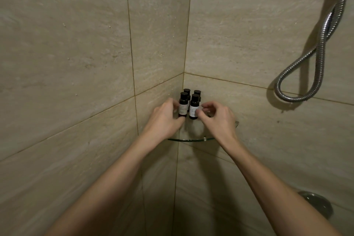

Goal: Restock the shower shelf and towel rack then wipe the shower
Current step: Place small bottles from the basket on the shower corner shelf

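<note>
Several small dark bottles with white labels stand upright in a tight cluster on the glass corner shelf (188, 140). My left hand (164, 119) grips the front left bottle (183, 106) with thumb and fingers. My right hand (216, 117) pinches the front right bottle (194, 108) from its right side. Two more bottles (197, 92) stand behind them against the wall corner, mostly hidden.
Beige stone tiles form the shower corner around the shelf. A looped metal shower hose (314, 59) hangs on the right wall. A round metal valve plate (316, 204) sits low on the right wall, partly behind my right forearm.
</note>
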`<state>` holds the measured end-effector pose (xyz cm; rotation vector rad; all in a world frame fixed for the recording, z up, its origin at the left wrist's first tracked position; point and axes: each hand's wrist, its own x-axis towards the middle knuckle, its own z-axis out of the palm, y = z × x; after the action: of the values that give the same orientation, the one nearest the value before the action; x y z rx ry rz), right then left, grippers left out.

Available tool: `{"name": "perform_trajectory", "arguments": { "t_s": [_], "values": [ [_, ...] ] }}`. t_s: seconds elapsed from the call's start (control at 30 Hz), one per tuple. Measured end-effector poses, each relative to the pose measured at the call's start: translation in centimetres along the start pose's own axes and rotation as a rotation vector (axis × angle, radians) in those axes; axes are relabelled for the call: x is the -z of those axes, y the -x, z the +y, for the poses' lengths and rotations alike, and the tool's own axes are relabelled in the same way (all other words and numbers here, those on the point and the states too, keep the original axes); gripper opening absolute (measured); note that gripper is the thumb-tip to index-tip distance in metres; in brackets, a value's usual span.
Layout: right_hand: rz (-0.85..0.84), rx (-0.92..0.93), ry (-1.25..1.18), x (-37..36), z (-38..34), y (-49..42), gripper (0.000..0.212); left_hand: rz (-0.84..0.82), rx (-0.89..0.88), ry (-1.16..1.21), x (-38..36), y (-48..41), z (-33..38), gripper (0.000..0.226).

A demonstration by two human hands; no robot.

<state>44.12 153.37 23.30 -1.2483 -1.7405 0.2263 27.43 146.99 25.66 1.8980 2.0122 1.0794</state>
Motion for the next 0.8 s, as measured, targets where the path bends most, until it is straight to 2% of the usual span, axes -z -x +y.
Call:
{"name": "perform_trajectory", "arguments": {
  "t_s": [0.17,0.33,0.4,0.47,0.57,0.7,0.8],
  "values": [
    [0.132,0.097,-0.074,0.8,0.5,3.9,0.014,-0.029,-0.157,0.031,0.4,4.0,-0.1,0.038],
    [0.386,0.134,-0.07,1.3,3.1,11.3,0.011,0.184,-0.374,0.098,-2.3,9.6,-1.8,0.019],
    [0.403,0.078,-0.038,1.8,4.5,14.9,0.01,0.26,-0.481,0.104,-4.1,12.3,-3.2,0.016],
    [0.324,-0.023,0.002,2.3,6.1,19.1,0.009,0.263,-0.551,0.096,-6.4,15.4,-5.2,0.015],
    [0.118,-0.217,0.092,3.2,8.9,26.3,0.009,0.074,-0.526,0.08,-10.4,20.5,-8.9,0.019],
    [-0.288,-0.605,0.215,5.0,12.1,37.0,0.023,-0.376,-0.47,-0.096,-15.4,28.4,-14.2,0.036],
    [-0.617,-0.887,0.246,6.4,13.8,45.6,0.041,-0.749,-0.314,-0.178,-18.0,34.2,-17.3,0.039]
  ]
}}
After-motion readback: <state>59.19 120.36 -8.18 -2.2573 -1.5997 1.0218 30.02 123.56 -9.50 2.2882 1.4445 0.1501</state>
